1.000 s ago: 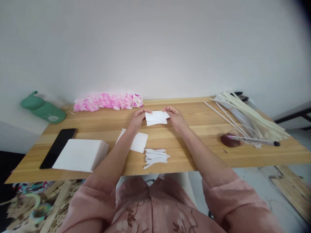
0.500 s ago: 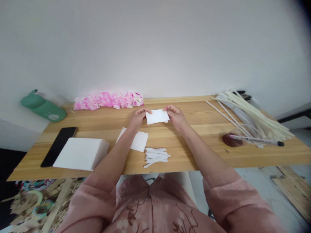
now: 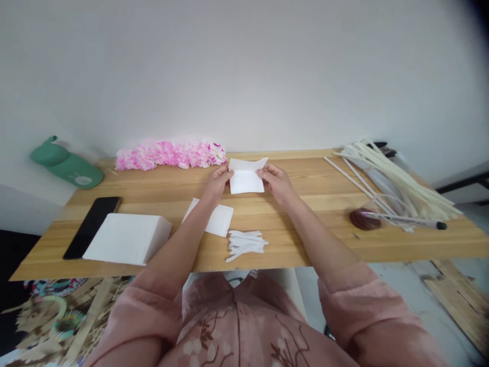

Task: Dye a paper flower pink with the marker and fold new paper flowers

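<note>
Both hands hold one white tissue sheet (image 3: pixel 246 178) upright above the wooden table (image 3: pixel 313 204). My left hand (image 3: pixel 218 182) pinches its left edge and my right hand (image 3: pixel 275 182) pinches its right edge. The sheet's top corners stick up. Below my left forearm a second white sheet (image 3: pixel 216 220) lies flat. A small pile of white paper strips (image 3: pixel 245 244) sits near the table's front edge.
A thick stack of white tissue (image 3: pixel 126 238) and a black phone (image 3: pixel 91 227) lie at the left. Pink-and-white paper flowers (image 3: pixel 170 155) line the back edge. A green bottle (image 3: pixel 66 165) lies off the far left. White sticks (image 3: pixel 393 186), a pen (image 3: pixel 405 220) and a brown object (image 3: pixel 361 219) are at the right.
The sheet between my hands has gone from a flat, wide fold to standing taller, with its top edge raised. My hands moved slightly away from me.
</note>
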Tool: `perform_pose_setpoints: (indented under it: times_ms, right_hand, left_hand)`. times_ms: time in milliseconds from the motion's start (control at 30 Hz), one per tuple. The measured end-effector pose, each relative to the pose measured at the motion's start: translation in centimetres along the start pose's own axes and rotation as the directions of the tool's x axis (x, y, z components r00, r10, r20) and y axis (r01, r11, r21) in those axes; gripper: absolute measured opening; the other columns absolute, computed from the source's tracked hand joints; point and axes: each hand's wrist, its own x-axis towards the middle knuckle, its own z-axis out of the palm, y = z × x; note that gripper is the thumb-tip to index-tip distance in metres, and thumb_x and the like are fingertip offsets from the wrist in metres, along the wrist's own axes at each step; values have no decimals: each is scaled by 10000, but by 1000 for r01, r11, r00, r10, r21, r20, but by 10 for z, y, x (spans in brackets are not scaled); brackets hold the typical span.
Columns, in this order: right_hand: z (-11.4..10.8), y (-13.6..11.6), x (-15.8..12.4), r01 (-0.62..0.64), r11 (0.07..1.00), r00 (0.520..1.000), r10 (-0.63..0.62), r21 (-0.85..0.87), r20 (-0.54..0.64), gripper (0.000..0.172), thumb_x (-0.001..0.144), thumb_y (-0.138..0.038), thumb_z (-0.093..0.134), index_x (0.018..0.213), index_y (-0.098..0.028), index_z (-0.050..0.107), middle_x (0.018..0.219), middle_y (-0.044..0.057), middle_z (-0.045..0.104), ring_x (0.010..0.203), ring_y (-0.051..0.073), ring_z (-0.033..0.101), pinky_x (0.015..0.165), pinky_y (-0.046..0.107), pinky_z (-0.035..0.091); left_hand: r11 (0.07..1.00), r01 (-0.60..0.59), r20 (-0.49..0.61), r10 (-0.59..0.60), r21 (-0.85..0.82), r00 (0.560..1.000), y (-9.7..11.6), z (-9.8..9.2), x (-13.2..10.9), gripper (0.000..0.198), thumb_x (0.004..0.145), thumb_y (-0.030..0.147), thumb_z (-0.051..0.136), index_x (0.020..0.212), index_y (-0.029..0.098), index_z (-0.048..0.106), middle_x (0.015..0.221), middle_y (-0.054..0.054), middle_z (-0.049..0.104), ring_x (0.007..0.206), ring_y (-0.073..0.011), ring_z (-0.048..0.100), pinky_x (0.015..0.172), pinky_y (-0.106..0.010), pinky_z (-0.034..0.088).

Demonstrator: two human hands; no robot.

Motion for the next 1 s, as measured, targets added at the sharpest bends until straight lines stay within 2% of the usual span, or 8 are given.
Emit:
perform_pose_setpoints:
  times_ms: [167, 367, 500, 667, 833, 1000]
  right_hand:
    - [-2, 3, 2, 13, 1000, 1000, -13, -20, -26, 279, 677, -407, 707, 872, -213, 667, 754, -19, 652, 651, 118, 544, 625, 243, 431]
    - [-2, 3, 3, 19, 1000, 999, -19, -5, -46, 246, 671, -387, 708, 836, -211, 661, 738, -25, 648, 649, 118, 550, 639, 254, 439]
    - [-2, 3, 4, 33, 999, 998, -32, 16, -52, 169, 669, -330, 689, 787, -213, 655, 756, -25, 647, 648, 108, 544, 630, 246, 440]
    - [-2, 4, 4, 30, 998, 996, -34, -49, -81, 126, 693, -295, 616, 782, -217, 660, 795, -15, 651, 665, 114, 541, 596, 238, 423]
    - [-2, 5, 5, 34, 999, 996, -36, -35, -79, 108, 657, -234, 584, 741, -210, 647, 752, -19, 632, 644, 111, 508, 596, 240, 411]
    - [-1, 3, 4, 51, 999, 997, -51, -2, -65, 103, 637, -219, 580, 715, -206, 647, 736, -23, 632, 620, 101, 485, 595, 239, 397]
  left_hand:
    - [1000, 10, 3, -10, 7, 1000, 1, 1, -1, 214, 722, 263, 636, 906, 169, 692, 645, -12, 638, 613, -142, 584, 585, -243, 439]
    - [1000, 8, 23, -8, 1, 1000, -2, -1, 0, 273, 697, 257, 640, 953, 178, 690, 763, -13, 687, 640, -135, 593, 591, -235, 440]
    - [1000, -2, 11, 2, 2, 1000, 1, 0, -1, 204, 688, 226, 626, 871, 180, 701, 709, 0, 652, 608, -118, 556, 572, -224, 415]
    - [999, 8, -23, -7, 34, 1000, 7, 2, -4, 115, 664, 187, 579, 727, 187, 675, 621, 13, 569, 545, -100, 476, 520, -218, 349]
    - [1000, -17, 2, 17, 25, 1000, 5, 0, -3, 95, 639, 167, 558, 674, 193, 643, 565, 26, 512, 511, -90, 436, 492, -215, 305]
    - [1000, -27, 10, 27, 16, 1000, 3, -1, -2, 93, 622, 158, 536, 658, 186, 618, 559, 33, 503, 506, -81, 443, 498, -209, 325]
